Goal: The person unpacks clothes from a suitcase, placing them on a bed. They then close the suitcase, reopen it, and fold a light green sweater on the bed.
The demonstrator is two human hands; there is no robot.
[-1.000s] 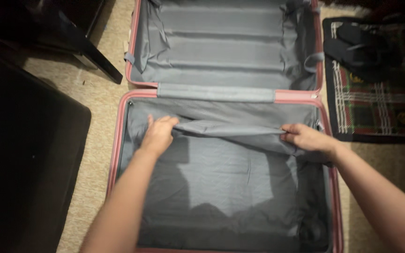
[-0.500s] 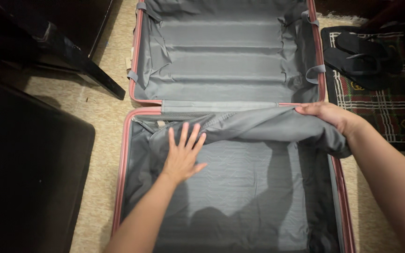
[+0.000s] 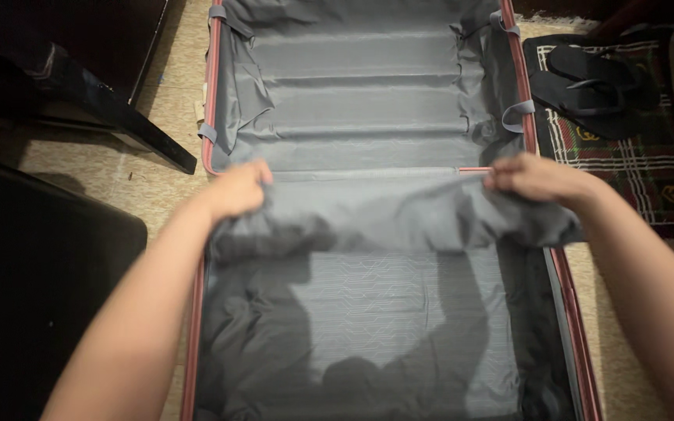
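A pink hard-shell suitcase (image 3: 565,288) lies wide open on the floor, both halves lined in grey. A loose grey fabric divider flap (image 3: 376,214) stretches across the near half by the hinge. My left hand (image 3: 237,189) grips the flap's left end at the hinge corner. My right hand (image 3: 536,178) pinches its right end near the suitcase's right rim. Between the two hands the flap is held up off the near half's grey lining (image 3: 399,320). The far half (image 3: 368,86) shows ribbed lining and short grey straps at its sides.
A plaid mat (image 3: 641,164) with a pair of dark flip-flops (image 3: 587,86) lies right of the suitcase. Dark furniture (image 3: 48,273) stands at the left, and a black slanted leg (image 3: 130,129) reaches toward the suitcase's far-left corner. Beige floor (image 3: 161,187) shows between them.
My left hand left the lining, where it lay flat, and took hold of the flap's left end. Both hands have drawn the flap up toward the hinge.
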